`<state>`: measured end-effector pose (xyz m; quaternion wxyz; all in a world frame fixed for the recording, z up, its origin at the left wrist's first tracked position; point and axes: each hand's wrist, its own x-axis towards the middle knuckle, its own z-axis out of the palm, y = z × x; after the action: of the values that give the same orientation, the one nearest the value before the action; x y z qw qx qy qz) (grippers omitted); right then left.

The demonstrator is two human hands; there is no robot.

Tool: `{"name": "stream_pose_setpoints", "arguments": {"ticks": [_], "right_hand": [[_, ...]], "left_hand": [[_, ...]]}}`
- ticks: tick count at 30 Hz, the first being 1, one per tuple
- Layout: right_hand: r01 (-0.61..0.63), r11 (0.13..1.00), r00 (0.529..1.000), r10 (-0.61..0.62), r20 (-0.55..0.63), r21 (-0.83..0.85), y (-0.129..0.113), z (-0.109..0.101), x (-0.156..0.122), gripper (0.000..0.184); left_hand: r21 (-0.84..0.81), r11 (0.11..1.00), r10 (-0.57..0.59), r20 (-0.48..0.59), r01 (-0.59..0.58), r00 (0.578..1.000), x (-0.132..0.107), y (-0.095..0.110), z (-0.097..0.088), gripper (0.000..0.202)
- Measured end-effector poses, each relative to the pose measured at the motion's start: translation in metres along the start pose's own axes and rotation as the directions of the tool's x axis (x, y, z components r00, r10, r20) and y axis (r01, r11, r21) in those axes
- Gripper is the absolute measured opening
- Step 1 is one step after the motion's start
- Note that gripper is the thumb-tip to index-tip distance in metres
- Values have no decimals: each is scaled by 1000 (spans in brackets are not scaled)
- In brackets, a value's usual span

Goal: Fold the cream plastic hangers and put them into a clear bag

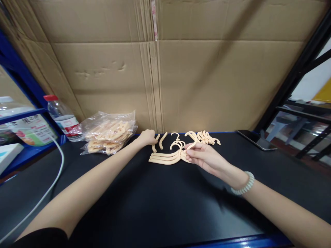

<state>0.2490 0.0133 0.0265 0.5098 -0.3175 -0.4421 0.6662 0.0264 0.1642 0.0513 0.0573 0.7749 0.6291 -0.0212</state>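
Pinched a cream hanger piece point(194, 137) between the thumb and fingers of the right hand point(208, 159), clamped firmly together at the right end of a row of stacked hangers point(165, 162). Curled the fingers of the left hand point(147, 137) at the top of a curved arm piece point(154, 147); could not tell, with the fingertips hidden, whether clamped on it or merely touching. Judged the held piece light, stiff and slightly slippery (smooth plastic, by the look of it), best taken by the thicker body, since likely to snap at the slim hook. Slanted the right forearm in from the lower right, with the palm turned inward and a beaded bracelet point(244, 186) at the wrist. Stretched the left arm farther forward, nearly straight, with the knuckles uppermost. Saw beyond the hands another curved arm point(162, 141), a loose hook point(175, 136) and a heap of hooks point(207, 137) on the black table point(155, 206); farther out, noted a clear bag of parts point(110, 132) to the left and a phone point(256, 140) to the right.
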Motion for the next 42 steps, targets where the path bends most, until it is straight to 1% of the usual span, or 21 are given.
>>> {"name": "stream_pose_setpoints", "arguments": {"ticks": [4,6,8,10,11,12,14,15,16,17,18,20,23,26,28,32,34,39,42], "right_hand": [[2,1000,997,0,-82,22,-2,-3,1,30],[11,1000,995,-8,-100,27,-3,-4,2,29],[21,999,994,-18,-109,25,-2,-5,2,28],[25,999,994,-22,-108,24,1,-5,3,27],[24,1000,995,-22,-102,20,3,-5,3,27],[16,1000,996,-15,-93,12,5,-5,3,26],[-15,1000,997,14,-72,-17,9,-4,2,25],[-36,999,997,34,-65,-38,10,-3,2,24],[-58,997,997,54,-61,-58,11,-1,1,23],[-76,994,996,72,-56,-74,11,0,0,22],[-91,992,995,87,-44,-84,10,1,-2,21],[-130,988,991,131,6,-86,9,4,-4,19],[-225,972,968,231,94,-71,8,5,-7,21],[-270,961,956,275,105,-63,8,4,-6,20],[-289,956,950,293,105,-48,10,2,-5,20],[-329,944,936,329,126,-21,11,0,-4,20],[-329,944,934,329,136,-22,11,-2,-4,19],[-334,941,931,337,142,-47,12,-3,-4,21],[-304,951,944,309,112,-60,13,0,-5,20]], "left_hand": [[-43,999,-8,-42,7,999,-3,-5,-6,28],[-105,994,-7,-90,-3,996,-8,-10,-12,25],[-192,980,19,-162,-51,987,-18,-12,-17,18],[-297,943,71,-253,-148,965,-36,-8,-17,11],[-353,912,102,-294,-207,950,-48,-4,-13,14],[-409,874,129,-326,-263,937,-61,2,-7,18],[-499,797,162,-364,-339,917,-89,15,10,15],[-564,735,164,-391,-377,906,-103,21,20,13],[-722,539,161,-416,-433,895,-115,26,31,14],[-813,371,151,-423,-448,893,-125,29,40,15],[-850,275,155,-423,-450,893,-133,31,49,16],[-878,211,150,-404,-429,902,-142,32,61,16],[-896,163,120,-398,-414,909,-142,30,67,15],[-897,135,108,-409,-421,906,-140,28,67,13],[-883,153,131,-427,-443,895,-140,27,68,9],[-819,221,144,-509,-529,849,-144,26,68,10],[-795,238,148,-538,-558,830,-146,26,68,12],[-785,247,126,-556,-569,822,-145,27,67,15],[-776,243,143,-565,-582,813,-146,26,67,16]]}}
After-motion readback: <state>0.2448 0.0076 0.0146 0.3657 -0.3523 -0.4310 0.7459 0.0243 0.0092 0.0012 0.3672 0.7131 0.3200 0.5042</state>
